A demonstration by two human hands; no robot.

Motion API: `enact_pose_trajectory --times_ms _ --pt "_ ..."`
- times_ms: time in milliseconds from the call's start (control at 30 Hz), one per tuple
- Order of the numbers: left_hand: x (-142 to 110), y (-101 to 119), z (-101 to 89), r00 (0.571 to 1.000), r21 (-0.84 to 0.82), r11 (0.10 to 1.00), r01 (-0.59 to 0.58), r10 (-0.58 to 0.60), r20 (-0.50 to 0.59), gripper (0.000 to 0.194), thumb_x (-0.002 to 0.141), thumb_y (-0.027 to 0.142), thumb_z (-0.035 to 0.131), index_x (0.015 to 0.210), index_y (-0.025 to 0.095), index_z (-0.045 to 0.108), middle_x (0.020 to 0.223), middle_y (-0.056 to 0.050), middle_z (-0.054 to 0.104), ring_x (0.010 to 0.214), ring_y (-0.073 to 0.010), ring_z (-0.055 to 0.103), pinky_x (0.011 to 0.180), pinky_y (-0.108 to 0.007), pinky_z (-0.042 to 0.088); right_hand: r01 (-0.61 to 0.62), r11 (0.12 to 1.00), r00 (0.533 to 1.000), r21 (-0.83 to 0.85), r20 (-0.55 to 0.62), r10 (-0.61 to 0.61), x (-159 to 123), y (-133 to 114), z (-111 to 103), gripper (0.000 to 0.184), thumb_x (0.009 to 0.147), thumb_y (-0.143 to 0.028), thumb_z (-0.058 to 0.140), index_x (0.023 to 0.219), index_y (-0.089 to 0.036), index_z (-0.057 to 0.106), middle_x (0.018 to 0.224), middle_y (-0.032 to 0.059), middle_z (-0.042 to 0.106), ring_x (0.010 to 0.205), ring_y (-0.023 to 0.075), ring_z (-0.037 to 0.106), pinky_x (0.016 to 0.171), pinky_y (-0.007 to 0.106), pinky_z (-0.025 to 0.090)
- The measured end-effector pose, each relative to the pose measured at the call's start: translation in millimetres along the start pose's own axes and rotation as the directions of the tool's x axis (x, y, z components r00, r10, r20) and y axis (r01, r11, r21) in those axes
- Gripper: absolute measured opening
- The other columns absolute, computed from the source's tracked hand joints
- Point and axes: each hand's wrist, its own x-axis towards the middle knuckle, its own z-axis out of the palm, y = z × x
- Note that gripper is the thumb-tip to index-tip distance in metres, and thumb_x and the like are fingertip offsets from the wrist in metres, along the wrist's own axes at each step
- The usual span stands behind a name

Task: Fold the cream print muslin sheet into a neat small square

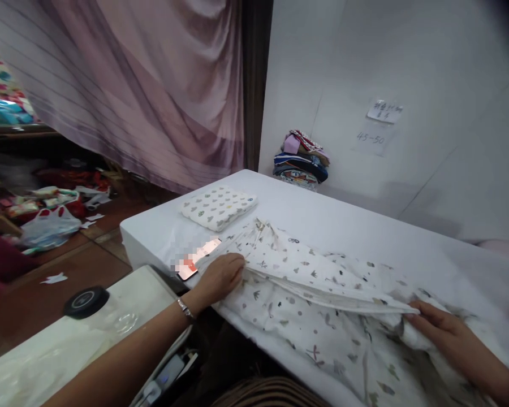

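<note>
A white cloth [318,339] printed with small grey and brown figures lies loosely spread over the table, its near side reaching the front edge. Closed fingers of my left hand [223,277] pinch one end of a long folded edge of this cloth. My right hand [439,325] grips the other end of that edge between thumb and fingers, farther to the right. Between both hands the edge runs fairly straight, with creases and bunched fabric around it. Just beyond my left hand lies a phone [199,259] with a lit screen, partly blurred.
On the white table [322,217] sits a folded patterned cloth [218,208]. Stacked folded fabrics [301,161] stand by the wall. At left, a white surface [148,294] carries a black round lid [86,301]. A pink curtain [173,85] hangs behind; plastic bags [51,226] lie on the floor.
</note>
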Motion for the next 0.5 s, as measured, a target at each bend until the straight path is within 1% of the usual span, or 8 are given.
enact_pose_trajectory --times_ms 100,167,233,300,367,400,433,500 --pt "17 -2 -14.5 0.98 -0.238 0.968 0.074 -0.115 -0.162 0.023 0.086 0.024 0.038 0.103 0.02 0.053 0.113 -0.005 0.056 0.105 -0.0172 0.051 0.091 -0.032 0.041 0.015 1.0 1.0 0.003 -0.009 -0.015 2 -5 -2 0.029 0.071 -0.051 0.054 0.071 -0.023 0.061 0.07 0.0007 0.061 0.067 0.0191 0.055 0.06 0.025 0.046" --pt "33 -2 -21.2 0.956 -0.407 0.91 0.085 -0.19 -0.225 0.025 0.087 0.028 0.037 0.104 0.02 0.053 0.113 -0.004 0.057 0.103 -0.0165 0.052 0.09 -0.031 0.041 0.03 1.0 0.999 -0.004 -0.013 -0.03 4 -9 -2 0.031 0.073 -0.052 0.052 0.069 -0.022 0.059 0.066 0.0 0.059 0.065 0.0173 0.053 0.059 0.024 0.044" --pt "51 -3 -24.1 0.929 -0.555 0.829 0.073 -0.259 -0.264 0.026 0.087 0.031 0.037 0.102 0.019 0.054 0.104 -0.004 0.06 0.094 -0.0156 0.055 0.085 -0.029 0.043 0.04 0.999 0.999 -0.014 -0.015 -0.04 5 -14 -2 0.033 0.074 -0.053 0.051 0.067 -0.022 0.056 0.063 -0.001 0.055 0.062 0.0155 0.05 0.057 0.023 0.042" --pt "68 -3 -24.5 0.904 -0.654 0.753 0.069 -0.325 -0.278 0.026 0.087 0.034 0.037 0.098 0.017 0.054 0.088 -0.002 0.06 0.081 -0.0142 0.056 0.075 -0.027 0.045 0.036 0.999 0.999 -0.029 -0.005 -0.036 6 -17 -3 0.035 0.075 -0.055 0.05 0.068 -0.021 0.056 0.061 -0.0015 0.053 0.059 0.0143 0.048 0.054 0.022 0.04" --pt "82 -5 -25.0 0.879 -0.659 0.747 0.092 -0.372 -0.299 0.027 0.087 0.036 0.036 0.097 0.017 0.053 0.076 0.0 0.058 0.071 -0.0134 0.055 0.067 -0.025 0.045 0.032 0.998 0.999 -0.052 0.008 -0.031 6 -19 -6 0.038 0.076 -0.057 0.047 0.068 -0.02 0.054 0.061 -0.0015 0.052 0.057 0.0134 0.046 0.053 0.023 0.038" --pt "88 -7 -25.8 0.874 -0.616 0.779 0.112 -0.373 -0.312 0.028 0.087 0.036 0.036 0.098 0.017 0.053 0.076 0.0 0.057 0.07 -0.0137 0.054 0.066 -0.025 0.044 0.031 0.997 0.999 -0.073 0.015 -0.03 6 -20 -8 0.039 0.077 -0.057 0.046 0.069 -0.02 0.053 0.061 -0.0015 0.052 0.057 0.0132 0.045 0.052 0.023 0.038" --pt "92 -9 -27.2 0.881 -0.544 0.83 0.125 -0.345 -0.323 0.028 0.087 0.034 0.035 0.1 0.018 0.053 0.079 -0.001 0.058 0.073 -0.0146 0.055 0.068 -0.026 0.044 0.035 0.994 0.999 -0.101 0.019 -0.033 6 -21 -11 0.039 0.078 -0.057 0.044 0.069 -0.02 0.053 0.061 -0.0013 0.051 0.057 0.0132 0.045 0.052 0.023 0.037" --pt "97 -15 -30.6 0.923 -0.35 0.929 0.116 -0.231 -0.308 0.029 0.086 0.031 0.034 0.103 0.019 0.053 0.093 -0.004 0.06 0.086 -0.0175 0.055 0.077 -0.028 0.042 0.047 0.982 0.999 -0.181 0.024 -0.044 6 -24 -18 0.039 0.079 -0.056 0.043 0.069 -0.02 0.052 0.062 -0.0009 0.052 0.058 0.0137 0.045 0.053 0.024 0.036"
